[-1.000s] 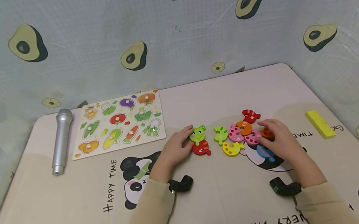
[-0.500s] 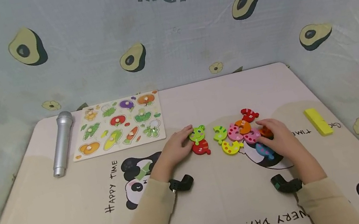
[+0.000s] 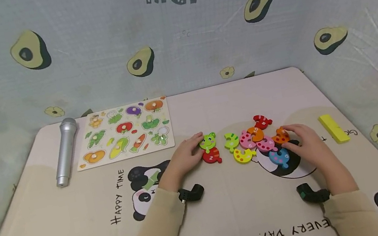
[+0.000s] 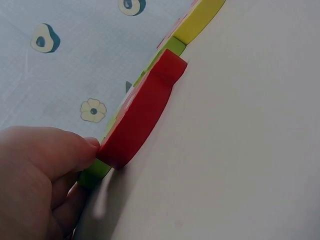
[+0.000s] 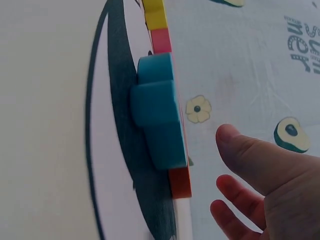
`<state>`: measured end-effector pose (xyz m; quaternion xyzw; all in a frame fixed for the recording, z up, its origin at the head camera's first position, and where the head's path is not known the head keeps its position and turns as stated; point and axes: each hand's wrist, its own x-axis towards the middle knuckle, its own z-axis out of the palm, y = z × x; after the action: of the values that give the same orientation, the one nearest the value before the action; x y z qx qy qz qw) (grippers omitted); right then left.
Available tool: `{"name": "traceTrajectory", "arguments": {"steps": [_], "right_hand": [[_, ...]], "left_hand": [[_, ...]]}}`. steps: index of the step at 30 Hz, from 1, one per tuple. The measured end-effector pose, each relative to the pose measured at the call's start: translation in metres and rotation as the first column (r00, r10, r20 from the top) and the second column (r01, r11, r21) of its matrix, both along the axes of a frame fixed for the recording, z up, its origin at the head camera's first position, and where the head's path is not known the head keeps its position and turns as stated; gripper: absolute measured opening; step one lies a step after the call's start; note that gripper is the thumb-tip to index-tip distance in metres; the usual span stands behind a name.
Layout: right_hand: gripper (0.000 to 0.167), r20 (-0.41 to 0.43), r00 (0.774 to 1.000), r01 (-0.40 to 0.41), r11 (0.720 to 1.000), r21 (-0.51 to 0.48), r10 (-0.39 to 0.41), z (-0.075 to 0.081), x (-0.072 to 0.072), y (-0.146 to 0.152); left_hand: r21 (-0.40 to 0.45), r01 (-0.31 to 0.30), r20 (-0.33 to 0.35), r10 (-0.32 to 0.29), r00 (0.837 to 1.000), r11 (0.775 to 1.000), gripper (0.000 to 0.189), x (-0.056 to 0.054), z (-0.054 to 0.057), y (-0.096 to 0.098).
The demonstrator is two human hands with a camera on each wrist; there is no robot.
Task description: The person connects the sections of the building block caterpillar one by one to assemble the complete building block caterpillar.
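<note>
My left hand (image 3: pixel 185 156) pinches the green animal-head puzzle piece (image 3: pixel 208 141) between thumb and fingers. Directly below it, a red striped piece (image 3: pixel 212 156) marked 2 fits against the head; in the left wrist view the thumb tip lies right at this red piece (image 4: pixel 145 112). My right hand (image 3: pixel 306 143) has its fingers spread beside an orange piece (image 3: pixel 280 136) and a blue piece (image 3: pixel 280 157). In the right wrist view that hand (image 5: pixel 265 185) holds nothing, and its thumb stands apart from the blue piece (image 5: pixel 157 110).
Between the hands lie a green striped piece (image 3: pixel 232 142), a yellow piece (image 3: pixel 244 156), two pink ones, another orange (image 3: pixel 257 134) and a red one (image 3: pixel 262 121). A vegetable board (image 3: pixel 110 137) and silver microphone (image 3: pixel 66 152) lie left; a yellow block (image 3: pixel 334 128) lies right.
My right hand has drawn back to the right, away from the cluster, uncovering more of the orange and blue pieces. The left hand stays at the green head.
</note>
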<state>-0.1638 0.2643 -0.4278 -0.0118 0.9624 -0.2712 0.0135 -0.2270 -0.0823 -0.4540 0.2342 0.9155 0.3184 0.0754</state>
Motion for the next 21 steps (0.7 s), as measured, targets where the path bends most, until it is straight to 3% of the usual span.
{"name": "traceTrajectory", "arguments": {"steps": [8, 21], "right_hand": [[0.059, 0.024, 1.0, 0.006, 1.0, -0.013, -0.006, -0.003, -0.001, 0.004], [0.068, 0.157, 0.982, -0.114, 0.991, 0.072, 0.102, -0.007, -0.02, 0.008]], "left_hand": [[-0.001, -0.002, 0.009, 0.002, 1.0, 1.0, 0.047, 0.0, 0.001, -0.001], [-0.002, 0.001, 0.014, -0.001, 1.0, 1.0, 0.047, -0.001, 0.0, 0.0]]}}
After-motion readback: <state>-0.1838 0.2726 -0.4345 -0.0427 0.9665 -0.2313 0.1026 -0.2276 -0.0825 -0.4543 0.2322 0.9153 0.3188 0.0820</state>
